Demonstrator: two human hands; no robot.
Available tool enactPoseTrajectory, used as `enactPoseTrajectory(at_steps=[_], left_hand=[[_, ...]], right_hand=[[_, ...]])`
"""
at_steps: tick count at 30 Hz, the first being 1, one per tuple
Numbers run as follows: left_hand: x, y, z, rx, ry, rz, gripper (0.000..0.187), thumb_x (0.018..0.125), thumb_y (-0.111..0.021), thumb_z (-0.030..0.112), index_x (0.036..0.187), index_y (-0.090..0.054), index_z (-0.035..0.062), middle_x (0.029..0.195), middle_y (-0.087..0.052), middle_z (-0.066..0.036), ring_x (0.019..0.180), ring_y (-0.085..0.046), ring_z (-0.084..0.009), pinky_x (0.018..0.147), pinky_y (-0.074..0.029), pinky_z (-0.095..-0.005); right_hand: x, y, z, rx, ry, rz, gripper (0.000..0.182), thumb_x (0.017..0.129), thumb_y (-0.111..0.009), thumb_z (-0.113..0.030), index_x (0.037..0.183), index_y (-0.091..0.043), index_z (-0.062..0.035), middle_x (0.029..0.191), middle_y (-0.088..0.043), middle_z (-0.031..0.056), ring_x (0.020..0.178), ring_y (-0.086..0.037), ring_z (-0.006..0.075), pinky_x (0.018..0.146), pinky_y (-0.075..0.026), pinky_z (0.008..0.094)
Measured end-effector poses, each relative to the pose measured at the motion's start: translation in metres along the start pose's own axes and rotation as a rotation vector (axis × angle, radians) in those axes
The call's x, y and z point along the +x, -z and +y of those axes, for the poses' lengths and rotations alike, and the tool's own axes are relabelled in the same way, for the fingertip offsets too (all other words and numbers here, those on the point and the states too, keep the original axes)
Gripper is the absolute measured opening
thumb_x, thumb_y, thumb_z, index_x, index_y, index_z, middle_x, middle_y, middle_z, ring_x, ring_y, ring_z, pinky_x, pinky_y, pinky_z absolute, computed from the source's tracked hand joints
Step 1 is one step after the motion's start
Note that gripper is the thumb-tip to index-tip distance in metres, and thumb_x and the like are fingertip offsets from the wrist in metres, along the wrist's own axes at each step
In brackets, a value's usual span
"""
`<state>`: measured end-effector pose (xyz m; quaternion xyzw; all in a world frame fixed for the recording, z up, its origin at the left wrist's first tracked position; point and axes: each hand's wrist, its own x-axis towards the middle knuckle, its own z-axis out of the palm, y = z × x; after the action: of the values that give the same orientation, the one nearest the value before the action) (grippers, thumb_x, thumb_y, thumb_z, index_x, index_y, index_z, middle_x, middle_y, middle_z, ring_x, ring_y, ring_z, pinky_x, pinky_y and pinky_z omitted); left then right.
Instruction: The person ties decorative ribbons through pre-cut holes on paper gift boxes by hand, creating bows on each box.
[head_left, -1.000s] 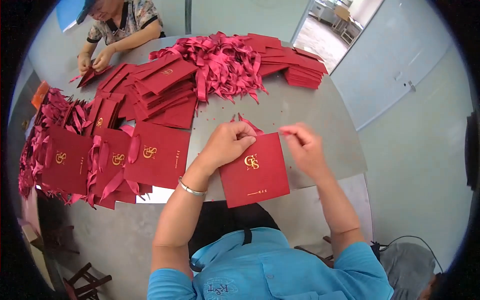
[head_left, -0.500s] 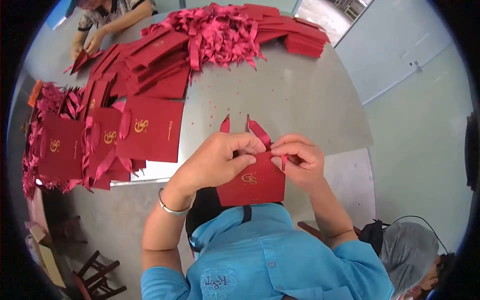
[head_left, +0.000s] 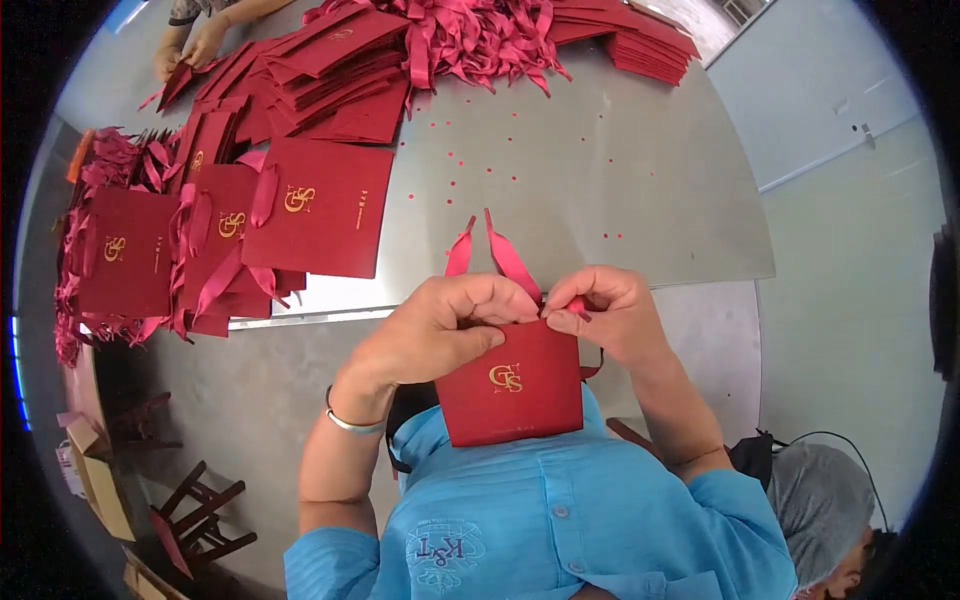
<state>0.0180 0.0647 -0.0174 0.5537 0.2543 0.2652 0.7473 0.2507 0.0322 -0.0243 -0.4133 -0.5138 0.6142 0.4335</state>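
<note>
Showing gold letters [head_left: 505,378], a squarish red bag [head_left: 518,408] with pink ribbon [head_left: 511,262].

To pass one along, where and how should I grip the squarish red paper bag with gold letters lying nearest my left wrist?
Probably pinch the red bag by its straight right edge from the right: it's uncovered and faces open grey tabletop, while the pink ribbon handle lies left.

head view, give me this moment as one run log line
left hand: grips red bag near top edge | right hand: pinches pink ribbon by bag's top | ribbon pile: on table
</note>
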Motion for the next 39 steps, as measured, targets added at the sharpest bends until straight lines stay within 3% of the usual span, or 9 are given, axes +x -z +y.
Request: enactPoseTrajectory(at_steps=[3, 5, 11, 20, 22, 28, 39], left_hand=[[0.002, 0.007, 0.001, -0.050, 0.026, -0.052, 0.039, 0.078, -0.052, -0.021, 0.112, -0.058, -0.0014, 0.106, -0.064, -0.006, 0.102, -0.061, -0.0124, 0.088, -0.049, -0.0249], [0.003, 0.010, 0.002, -0.079, 0.041, -0.093, 0.039, 0.077, -0.053, -0.021, 0.111, -0.058, -0.0012, 0.106, -0.063, -0.005, 0.103, -0.061, -0.0125, 0.089, -0.048, -0.0249], [0.004, 0.012, 0.004, -0.028, 0.024, -0.142, 0.037, 0.077, -0.054, -0.019, 0.109, -0.057, -0.0003, 0.102, -0.062, -0.003, 0.103, -0.059, -0.0108, 0.088, -0.047, -0.0236], [0.005, -0.016, 0.014, 0.098, 0.081, 0.030, 0.039, 0.076, -0.044, -0.021, 0.108, -0.053, -0.0010, 0.104, -0.065, -0.008, 0.099, -0.060, -0.0090, 0.078, -0.047, -0.0223], [0.005, -0.016, 0.013, -0.005, 0.168, 0.088, 0.036, 0.076, -0.047, -0.020, 0.107, -0.053, -0.0017, 0.102, -0.065, -0.009, 0.095, -0.061, -0.0094, 0.077, -0.048, -0.0219], [0.004, -0.011, 0.008, -0.042, 0.124, 0.154, 0.036, 0.075, -0.056, -0.019, 0.106, -0.053, -0.0021, 0.097, -0.065, -0.007, 0.090, -0.063, -0.0101, 0.078, -0.050, -0.0226], [0.004, -0.009, 0.006, -0.082, 0.127, 0.145, 0.034, 0.073, -0.056, -0.019, 0.100, -0.055, 0.0019, 0.095, -0.063, -0.003, 0.094, -0.060, -0.0088, 0.080, -0.048, -0.0223]], right_hand=[[0.000, -0.004, -0.006, -0.020, 0.000, -0.005, 0.011, 0.080, -0.070, 0.006, 0.090, -0.067, 0.0013, 0.085, -0.067, 0.0039, 0.079, -0.062, 0.0072, 0.073, -0.052, 0.0222], [0.000, -0.007, -0.007, -0.035, 0.010, 0.021, 0.013, 0.078, -0.072, 0.007, 0.087, -0.066, 0.0001, 0.085, -0.066, 0.0052, 0.075, -0.060, 0.0075, 0.065, -0.049, 0.0215], [0.004, -0.004, -0.006, -0.067, -0.011, -0.006, 0.009, 0.081, -0.070, 0.004, 0.090, -0.067, 0.0009, 0.084, -0.067, 0.0031, 0.078, -0.061, 0.0064, 0.071, -0.051, 0.0219], [0.005, -0.010, -0.008, -0.108, 0.033, 0.032, 0.010, 0.080, -0.071, 0.006, 0.086, -0.065, -0.0004, 0.082, -0.064, 0.0023, 0.075, -0.058, 0.0067, 0.065, -0.048, 0.0214], [0.007, -0.008, -0.006, -0.092, 0.025, 0.025, 0.009, 0.081, -0.070, 0.005, 0.087, -0.065, -0.0002, 0.083, -0.065, 0.0029, 0.075, -0.058, 0.0068, 0.065, -0.048, 0.0214], [0.006, -0.004, -0.002, -0.060, 0.047, -0.001, 0.008, 0.086, -0.065, 0.003, 0.094, -0.065, 0.0008, 0.087, -0.067, 0.0061, 0.077, -0.059, 0.0072, 0.067, -0.048, 0.0211], [0.010, -0.004, 0.002, -0.024, 0.052, -0.041, 0.009, 0.086, -0.067, 0.002, 0.094, -0.065, 0.0018, 0.087, -0.066, 0.0052, 0.079, -0.060, 0.0080, 0.070, -0.049, 0.0214]])
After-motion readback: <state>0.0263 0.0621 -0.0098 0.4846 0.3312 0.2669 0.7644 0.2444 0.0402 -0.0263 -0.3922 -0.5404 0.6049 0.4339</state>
